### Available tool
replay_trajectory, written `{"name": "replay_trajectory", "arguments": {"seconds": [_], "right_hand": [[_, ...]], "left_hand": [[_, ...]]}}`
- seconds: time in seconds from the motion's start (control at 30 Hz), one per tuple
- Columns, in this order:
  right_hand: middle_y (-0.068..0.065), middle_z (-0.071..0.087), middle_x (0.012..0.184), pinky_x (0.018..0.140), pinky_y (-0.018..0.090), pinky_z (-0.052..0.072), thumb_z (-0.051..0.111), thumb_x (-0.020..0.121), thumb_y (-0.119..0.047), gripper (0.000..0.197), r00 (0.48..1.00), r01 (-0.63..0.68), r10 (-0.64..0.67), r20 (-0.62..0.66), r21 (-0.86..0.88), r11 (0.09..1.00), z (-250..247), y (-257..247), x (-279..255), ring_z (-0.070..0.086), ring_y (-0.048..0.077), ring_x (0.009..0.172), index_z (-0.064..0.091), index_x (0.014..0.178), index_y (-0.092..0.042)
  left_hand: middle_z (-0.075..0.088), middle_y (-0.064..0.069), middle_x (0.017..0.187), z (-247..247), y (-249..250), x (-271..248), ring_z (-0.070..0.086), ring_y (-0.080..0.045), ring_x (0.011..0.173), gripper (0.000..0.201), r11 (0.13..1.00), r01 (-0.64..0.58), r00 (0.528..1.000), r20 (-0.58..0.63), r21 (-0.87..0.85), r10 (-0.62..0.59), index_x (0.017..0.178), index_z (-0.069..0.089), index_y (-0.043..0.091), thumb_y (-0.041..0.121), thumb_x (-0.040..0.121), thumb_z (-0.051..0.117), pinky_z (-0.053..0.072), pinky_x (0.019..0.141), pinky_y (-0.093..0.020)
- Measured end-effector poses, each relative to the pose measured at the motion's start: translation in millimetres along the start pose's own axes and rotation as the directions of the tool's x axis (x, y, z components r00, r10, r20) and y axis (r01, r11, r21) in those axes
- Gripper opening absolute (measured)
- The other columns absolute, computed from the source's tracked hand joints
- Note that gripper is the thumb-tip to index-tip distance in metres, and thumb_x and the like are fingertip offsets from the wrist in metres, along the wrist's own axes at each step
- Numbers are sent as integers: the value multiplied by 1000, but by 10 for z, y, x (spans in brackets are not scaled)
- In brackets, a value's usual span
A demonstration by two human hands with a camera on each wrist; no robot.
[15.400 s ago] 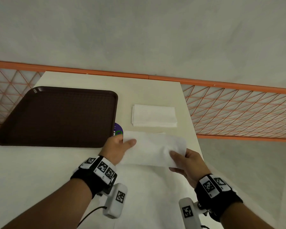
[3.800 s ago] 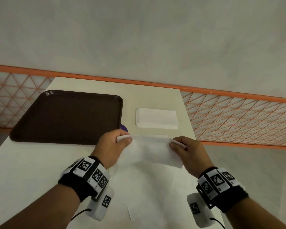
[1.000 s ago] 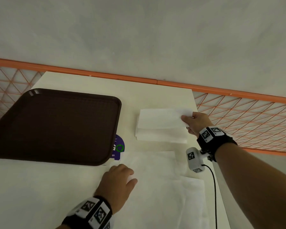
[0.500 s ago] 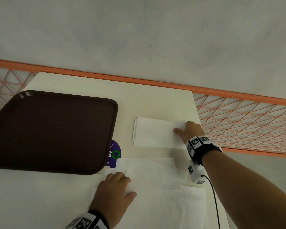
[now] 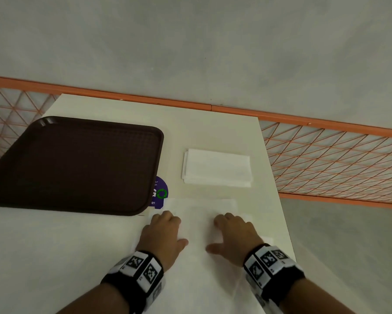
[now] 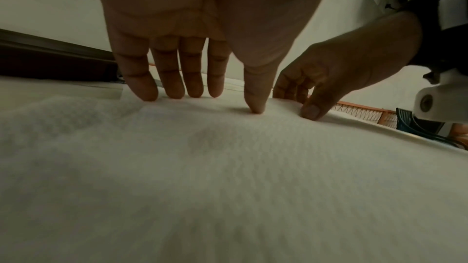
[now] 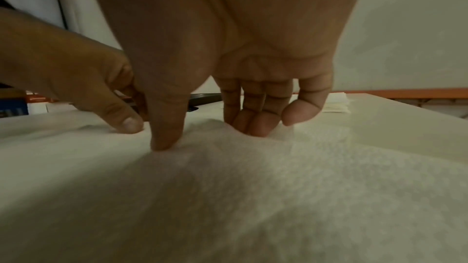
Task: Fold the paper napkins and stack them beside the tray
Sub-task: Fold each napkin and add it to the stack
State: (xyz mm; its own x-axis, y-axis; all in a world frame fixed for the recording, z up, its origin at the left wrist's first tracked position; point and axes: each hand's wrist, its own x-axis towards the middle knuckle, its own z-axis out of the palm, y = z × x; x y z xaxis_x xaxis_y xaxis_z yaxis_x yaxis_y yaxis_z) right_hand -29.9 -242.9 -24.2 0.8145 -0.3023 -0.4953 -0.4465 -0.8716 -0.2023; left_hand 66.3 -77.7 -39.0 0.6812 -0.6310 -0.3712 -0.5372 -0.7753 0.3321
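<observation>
A stack of folded white napkins (image 5: 217, 168) lies on the table right of the dark brown tray (image 5: 77, 164). Nearer to me, several unfolded white napkins (image 5: 199, 223) lie flat in a loose pile. My left hand (image 5: 165, 234) rests on the pile's left part, fingertips (image 6: 174, 91) pressing down on the paper. My right hand (image 5: 233, 236) rests on its right part, fingertips (image 7: 255, 127) and thumb touching the top napkin (image 7: 228, 187). Neither hand grips anything. In the left wrist view the right hand (image 6: 336, 79) shows at the right, thumb on the paper.
The cream table (image 5: 213, 128) ends at a right edge close to the napkins. An orange mesh railing (image 5: 326, 159) runs behind and to the right. A purple round sticker (image 5: 160, 193) peeks from under the tray's near right corner.
My right hand has left the folded stack and come back to the unfolded pile beside my left hand. The left hand has stayed on the pile.
</observation>
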Motion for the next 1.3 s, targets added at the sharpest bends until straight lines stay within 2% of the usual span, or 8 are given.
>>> {"name": "replay_trajectory", "arguments": {"seconds": [0.2,0.33,0.53,0.77,0.87,1.03,1.2,1.3], "right_hand": [[0,61,115,93,38,36,61,89,-41,35,999,-3,4,33,-27,1000,-11,-158,-47,55,25,110,51,117,-22],[-1,59,101,80,33,39,52,94,-32,17,988,154,-155,-26,-50,987,-64,-166,-160,57,24,100,59,106,-22],[-9,65,84,65,7,42,71,85,-27,10,979,182,-122,-161,439,880,-277,-33,-363,58,4,73,71,95,-25],[-10,61,72,59,12,39,68,87,-32,14,984,102,-32,-175,410,906,-236,128,-432,54,4,67,62,76,-29],[-8,65,81,65,16,44,63,91,-34,11,983,61,12,-181,388,920,-177,175,-429,60,10,78,66,87,-25],[-9,49,138,105,30,38,52,95,-44,40,963,106,-18,-270,313,944,-86,202,-461,46,13,128,51,132,-27],[-8,65,114,88,26,50,76,74,-52,46,980,116,-4,-198,561,820,-97,183,-535,62,9,102,57,113,-36],[-4,72,104,85,35,57,84,69,-38,47,987,71,78,-139,822,564,-81,275,-569,69,14,92,62,109,-27]], "left_hand": [[38,3,140,35,65,-44,36,-18,128,56,999,48,998,-35,2,-48,137,38,23,48,90,56,41,101,-35],[27,6,152,-30,79,-88,27,-16,139,64,989,-106,992,-86,-99,97,145,29,27,45,91,57,31,112,-34],[61,7,114,-165,55,-112,57,-13,108,36,906,-142,988,-114,-398,105,116,63,16,38,87,65,45,96,-30],[72,4,101,-184,-26,-109,64,-16,96,30,930,-165,985,-107,-327,137,103,71,21,44,93,54,50,90,-37],[70,1,104,-160,-77,-132,63,-19,99,39,967,-174,981,-123,-188,153,109,70,21,48,96,44,48,90,-37],[68,2,108,-212,-75,-211,62,-17,100,60,934,-298,948,-179,-197,264,111,70,20,59,85,33,48,91,-38],[73,5,93,-390,32,-233,66,-10,88,23,826,-333,942,-188,-454,277,96,74,17,36,91,61,52,85,-32],[60,7,61,-567,32,-227,54,-8,56,28,740,-313,946,-261,-595,191,69,66,14,33,90,63,47,59,-25]]}}
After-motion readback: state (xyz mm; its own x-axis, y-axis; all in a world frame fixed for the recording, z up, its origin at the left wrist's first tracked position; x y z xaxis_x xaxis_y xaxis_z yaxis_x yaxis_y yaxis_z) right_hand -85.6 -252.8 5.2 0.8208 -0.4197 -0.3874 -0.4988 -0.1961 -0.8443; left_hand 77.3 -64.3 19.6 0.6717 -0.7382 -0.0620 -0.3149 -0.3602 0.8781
